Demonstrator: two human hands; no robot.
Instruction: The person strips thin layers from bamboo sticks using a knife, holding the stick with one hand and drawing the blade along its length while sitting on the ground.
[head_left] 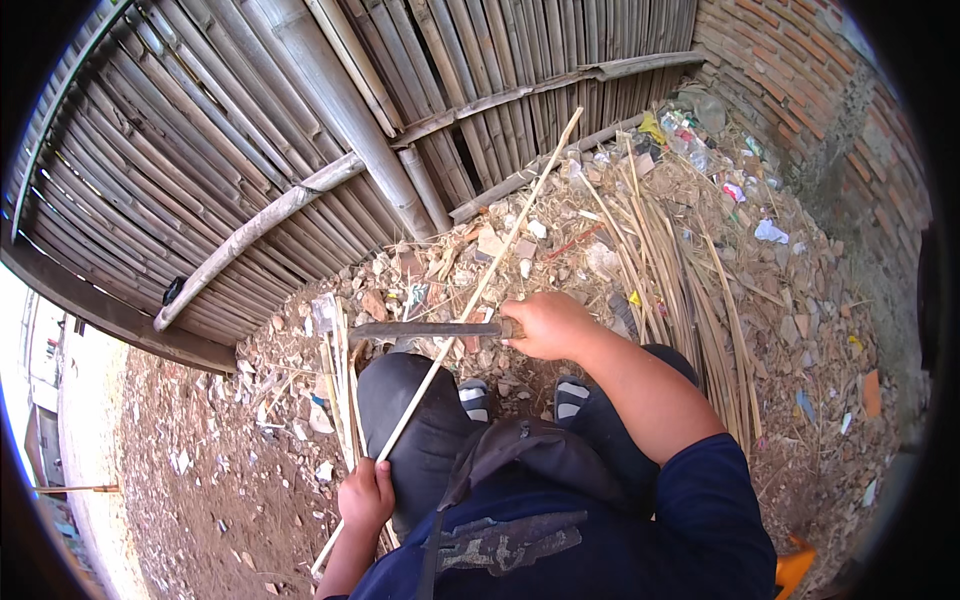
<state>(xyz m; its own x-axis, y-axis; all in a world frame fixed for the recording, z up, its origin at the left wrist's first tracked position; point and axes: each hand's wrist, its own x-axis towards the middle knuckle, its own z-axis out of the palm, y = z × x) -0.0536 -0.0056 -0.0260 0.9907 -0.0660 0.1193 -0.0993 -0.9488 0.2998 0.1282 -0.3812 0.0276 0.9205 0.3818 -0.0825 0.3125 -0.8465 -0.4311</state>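
A long pale bamboo strip (pixel 510 241) slants from my lower left up toward the fence, passing over my left thigh. My left hand (pixel 367 494) is closed around its lower part. In my right hand (pixel 548 325) is the handle of a machete (pixel 425 329), whose dark flat blade points left. The blade crosses the strip just above my knees; whether it touches the strip I cannot tell. Beside my left leg stand a few more pale strips (pixel 343 390). A large bundle of split bamboo strips (pixel 690 310) lies to the right of my right knee.
Ahead rises a bamboo fence (pixel 240 120) with a thick post (pixel 345 110) and a curved crossbar. A brick wall (pixel 800 70) closes off the right. Stones, dry straw and plastic litter (pixel 690 140) cover the dirt ground. Something orange (pixel 793 570) shows at the lower right.
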